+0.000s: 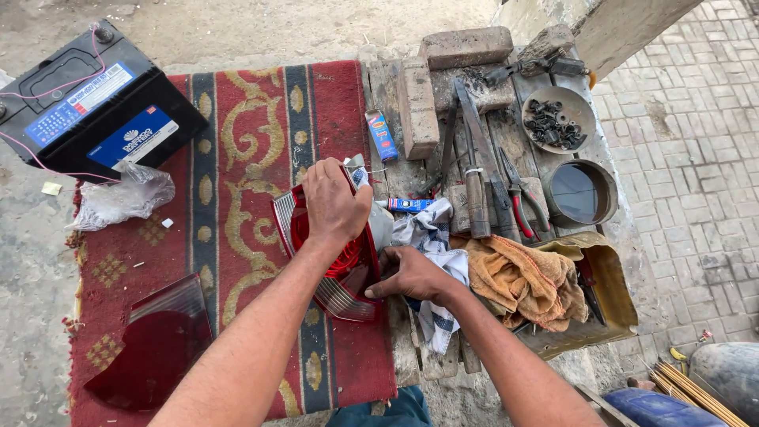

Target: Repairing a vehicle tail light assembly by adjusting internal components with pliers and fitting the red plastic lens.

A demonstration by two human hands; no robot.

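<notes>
Left hand [334, 204] has its grip closed over the far upper edge of the red tail lamp [336, 265], with the fingers curled down on it. Right hand [409, 274] presses against the right side of the same lamp, low down, with fingers bent around its edge, so both hands hold this one thing. I cannot see if the right fingers close fully, because the lamp hides them. The lamp stands tilted on the red patterned carpet [237, 182], near its right border, and it shows a clear ribbed strip along the side.

Just right of the lamp lies a white and blue checked cloth [431, 237], and next to it an orange towel [522, 281] that partly covers a yellowish tray [613, 289]. A small blue tube [411, 205] lies just beside the left hand. Farther away, on the wooden surface [506, 134], are bricks [443, 79], pliers with red handles [518, 198], a round dish with dark small parts [557, 119] and a round tin [583, 192].

On the left side, a second dark red lens [154, 344] lies near on the carpet. A black car battery [91, 99] with thin pink wires stands far left, and a crumpled clear plastic bag [122, 198] lies beside it.
</notes>
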